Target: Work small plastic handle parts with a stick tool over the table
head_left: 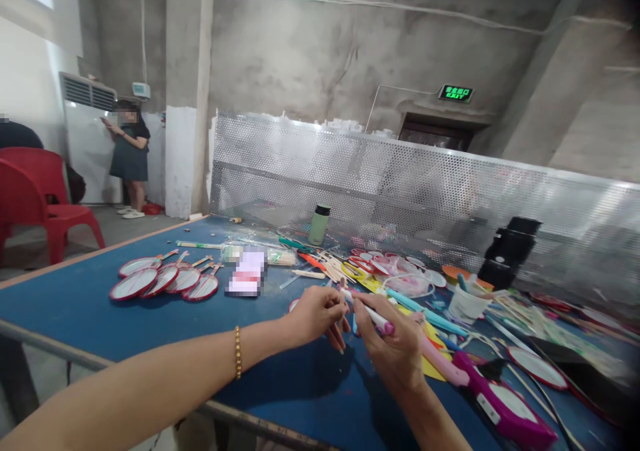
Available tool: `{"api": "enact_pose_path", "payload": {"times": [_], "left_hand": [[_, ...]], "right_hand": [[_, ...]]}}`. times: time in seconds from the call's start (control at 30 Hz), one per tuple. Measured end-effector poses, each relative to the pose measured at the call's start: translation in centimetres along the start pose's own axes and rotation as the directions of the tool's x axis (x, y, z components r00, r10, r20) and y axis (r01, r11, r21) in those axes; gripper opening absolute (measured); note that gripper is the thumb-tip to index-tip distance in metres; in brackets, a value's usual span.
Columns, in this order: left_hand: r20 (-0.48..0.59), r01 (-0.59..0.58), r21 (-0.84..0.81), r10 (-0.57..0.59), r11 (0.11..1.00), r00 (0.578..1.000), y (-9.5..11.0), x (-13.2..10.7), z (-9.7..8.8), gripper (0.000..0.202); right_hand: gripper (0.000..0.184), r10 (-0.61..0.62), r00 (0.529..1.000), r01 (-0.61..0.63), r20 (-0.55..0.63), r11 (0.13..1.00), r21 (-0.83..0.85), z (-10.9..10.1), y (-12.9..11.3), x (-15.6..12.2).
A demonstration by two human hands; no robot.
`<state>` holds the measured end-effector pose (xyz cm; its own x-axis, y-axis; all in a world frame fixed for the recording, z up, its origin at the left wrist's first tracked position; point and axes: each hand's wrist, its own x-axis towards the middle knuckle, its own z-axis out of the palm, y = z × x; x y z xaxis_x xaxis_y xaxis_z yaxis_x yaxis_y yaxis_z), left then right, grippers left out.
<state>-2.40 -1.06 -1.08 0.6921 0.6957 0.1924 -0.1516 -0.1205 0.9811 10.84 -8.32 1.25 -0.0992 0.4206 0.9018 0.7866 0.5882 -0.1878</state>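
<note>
Blue felt table [75, 304]: both hands [317, 314] [393, 344] pinch a slim white pen [367, 312].

A pixelated patch [246, 273] hides something on the blue table [75, 304].

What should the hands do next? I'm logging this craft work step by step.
Probably bring the white pen-like tool in the right hand down to the thin stick pinched by the left hand; both already meet above the blue table.
</note>
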Motion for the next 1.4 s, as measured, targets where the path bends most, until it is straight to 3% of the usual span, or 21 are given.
{"api": "enact_pose_path", "payload": {"times": [0.77, 1.4], "left_hand": [[0.003, -0.023, 0.002, 0.023, 1.0, 1.0, -0.06, 0.04, -0.08, 0.03], [-0.016, -0.019, -0.014, 0.018, 1.0, 1.0, 0.17, -0.05, -0.05, 0.026]], "right_hand": [[0.013, 0.014, 1.0, -0.015, -0.028, 0.999, -0.043, -0.24, -0.17, 0.25], [0.009, -0.012, 1.0, 0.012, -0.012, 1.0, 0.02, -0.3, 0.15, -0.09]]}}
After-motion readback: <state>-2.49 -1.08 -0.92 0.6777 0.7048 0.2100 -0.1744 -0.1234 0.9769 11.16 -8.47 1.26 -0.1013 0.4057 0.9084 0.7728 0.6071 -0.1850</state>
